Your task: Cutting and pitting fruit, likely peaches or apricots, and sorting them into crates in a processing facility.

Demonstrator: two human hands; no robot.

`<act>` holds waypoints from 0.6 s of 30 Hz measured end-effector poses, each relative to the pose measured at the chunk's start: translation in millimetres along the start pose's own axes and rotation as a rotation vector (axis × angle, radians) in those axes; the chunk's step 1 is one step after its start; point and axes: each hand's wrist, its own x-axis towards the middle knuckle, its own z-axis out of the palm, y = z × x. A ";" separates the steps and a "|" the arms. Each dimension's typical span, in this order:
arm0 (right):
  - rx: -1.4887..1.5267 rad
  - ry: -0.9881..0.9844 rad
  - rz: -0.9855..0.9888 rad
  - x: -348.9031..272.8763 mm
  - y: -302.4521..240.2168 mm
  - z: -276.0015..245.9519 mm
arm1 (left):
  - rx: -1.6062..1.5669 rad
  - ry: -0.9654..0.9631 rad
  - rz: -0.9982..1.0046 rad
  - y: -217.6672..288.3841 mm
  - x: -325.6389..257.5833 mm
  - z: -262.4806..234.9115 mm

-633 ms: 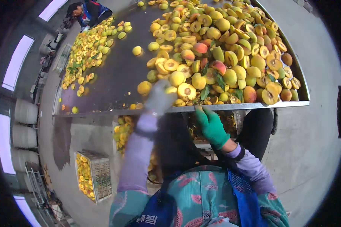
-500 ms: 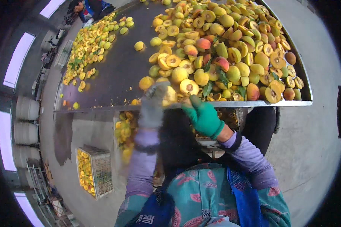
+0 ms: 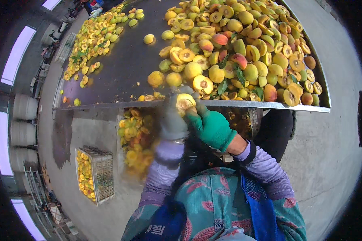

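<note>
A halved yellow peach is in my left hand, its cut face turned up. The left hand wears a grey glove and is smeared by motion. Right against the peach is my right hand in a green glove, fingers closed and their tips at the fruit's edge. What those fingers hold, if anything, is hidden. Both hands are at the front rim of the metal table. Just beyond them lies a large heap of whole and halved peaches, with some green leaves among them.
Another pile of peach halves covers the table's far left. Beneath the table edge, more fruit fills a container left of my legs. A crate of peach halves stands on the floor at left. Part of another person shows at the far left.
My left hand has come from the table edge toward the right hand with a peach half, which now shows its cut face. The view has shifted slightly.
</note>
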 end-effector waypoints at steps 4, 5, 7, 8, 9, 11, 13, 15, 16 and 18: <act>-0.013 -0.054 0.092 -2.1 -7.2 -4.0 | 0.081 0.005 0.046 1.3 -4.7 1.3; 0.038 -0.045 0.080 -3.1 -4.2 -1.9 | 0.092 0.004 0.033 2.6 -6.4 3.8; 0.141 -0.024 0.048 -3.0 1.1 0.9 | 0.102 0.012 0.032 3.9 -8.4 9.6; 0.140 -0.030 0.064 -4.0 3.0 -0.1 | 0.100 0.021 0.040 2.9 -9.6 12.8; 0.141 -0.035 0.081 -4.7 2.2 -2.2 | 0.101 0.029 0.048 2.2 -10.6 15.0; 0.143 -0.074 0.088 -6.8 4.9 -7.1 | 0.389 -0.063 0.183 -9.9 -4.5 2.7; 0.150 -0.139 0.073 -8.1 13.9 -8.9 | 0.788 -0.206 0.357 -2.3 0.9 2.5; 0.261 -0.174 0.079 -2.9 20.3 -8.6 | 1.292 -0.379 0.568 14.9 3.2 0.9; 0.313 -0.203 0.077 0.5 22.4 -4.8 | 1.169 -0.382 0.491 18.6 0.6 -1.0; 0.036 -0.007 -0.282 -4.5 39.5 20.2 | 1.087 -0.296 0.540 18.0 -7.8 -16.9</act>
